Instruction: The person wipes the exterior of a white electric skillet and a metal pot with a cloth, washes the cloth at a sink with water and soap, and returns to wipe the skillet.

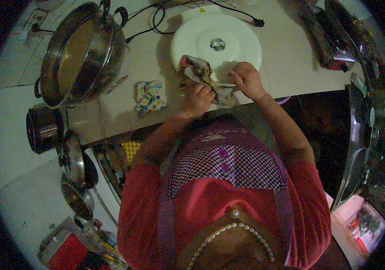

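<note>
A round white lid-like disc [239, 32] with a clear faceted knob [217, 44] lies on the light counter. My left hand [199, 99] is closed on a crumpled patterned cloth [197, 72], bunched over the disc's near left edge. My right hand [246, 81] is at the disc's near right edge with its fingers curled; whether it pinches anything is hidden. A folded cloth with coloured dots [150, 97] lies to the left of my left hand.
Large metal pans [77, 57] stand at the counter's left, with a dark pot [45, 130] nearer me. A black cable with a plug [258, 23] runs along the back. Dark metallic items [337, 50] lie at the right. The counter's front edge is just before my body.
</note>
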